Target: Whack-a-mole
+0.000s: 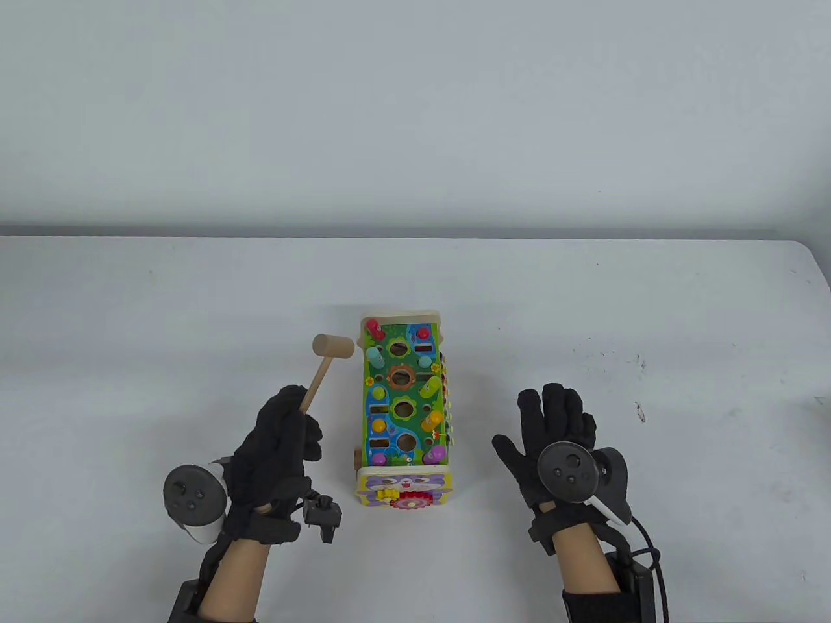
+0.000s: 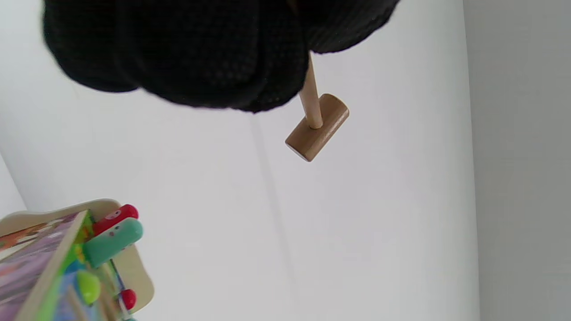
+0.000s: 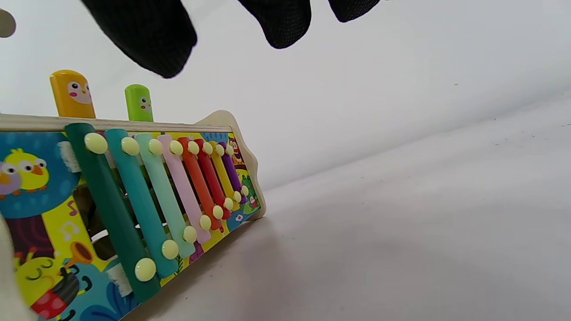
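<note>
Early stage, by my read — most pegs on the toy bench [image 1: 404, 409] stand raised, none plainly driven down, so the whacking looks ahead. Nearest the camera, the left hand [image 1: 276, 448] sits just left of the bench's near end, fingers curled round the handle of the wooden hammer [image 1: 324, 370]; its head is lifted, left of the bench's far half, not touching any peg. The right hand [image 1: 552, 431] lies right of the bench's near end, fingers spread, palm down, holding nothing. Farther back, the red peg [image 2: 115, 216] and teal peg [image 2: 113, 240] stick up at the bench's far corner.
</note>
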Motion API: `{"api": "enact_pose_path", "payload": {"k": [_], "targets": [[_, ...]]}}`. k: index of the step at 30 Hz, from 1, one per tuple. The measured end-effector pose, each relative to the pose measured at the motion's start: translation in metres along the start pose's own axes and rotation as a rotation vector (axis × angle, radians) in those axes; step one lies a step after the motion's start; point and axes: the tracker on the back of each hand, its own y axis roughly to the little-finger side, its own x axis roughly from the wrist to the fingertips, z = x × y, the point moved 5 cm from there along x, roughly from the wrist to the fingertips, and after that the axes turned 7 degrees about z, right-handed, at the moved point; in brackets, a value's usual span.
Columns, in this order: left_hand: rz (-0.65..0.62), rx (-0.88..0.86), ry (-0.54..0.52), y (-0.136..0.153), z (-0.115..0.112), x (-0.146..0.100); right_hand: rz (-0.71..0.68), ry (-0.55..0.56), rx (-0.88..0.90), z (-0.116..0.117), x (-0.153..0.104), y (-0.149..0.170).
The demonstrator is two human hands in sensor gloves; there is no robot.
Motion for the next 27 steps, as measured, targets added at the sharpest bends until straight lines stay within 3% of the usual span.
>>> {"api": "enact_pose_path", "payload": {"k": [5,8,10,11,14,17,21,27], "targets": [[0.055,0.075,0.04,0.017,-0.015,0.019,-0.005,0.002,0.007,0.0,0.0,0.0],[0.157,0.264,0.151,0.037,-0.032,0.028,-0.004,-0.005,0.005,0.001,0.0,0.0],[0.277,0.435,0.341,0.054,-0.046,0.03,0.001,-0.017,0.004,0.002,0.001,0.001],[0.297,0.475,0.348,0.056,-0.047,0.03,0.003,-0.02,0.006,0.002,0.001,0.001],[0.187,0.43,0.147,0.04,-0.034,0.034,0.007,-0.012,0.017,0.0,0.001,0.002],[0.099,0.169,0.123,0.027,-0.026,0.038,0.005,-0.003,0.025,-0.002,0.0,0.002],[0.034,-0.074,-0.022,0.011,-0.011,0.044,-0.002,0.005,0.03,-0.003,0.0,0.001],[0.115,-0.109,0.005,0.023,-0.02,0.054,-0.023,0.012,0.031,-0.002,-0.001,-0.004]]}}
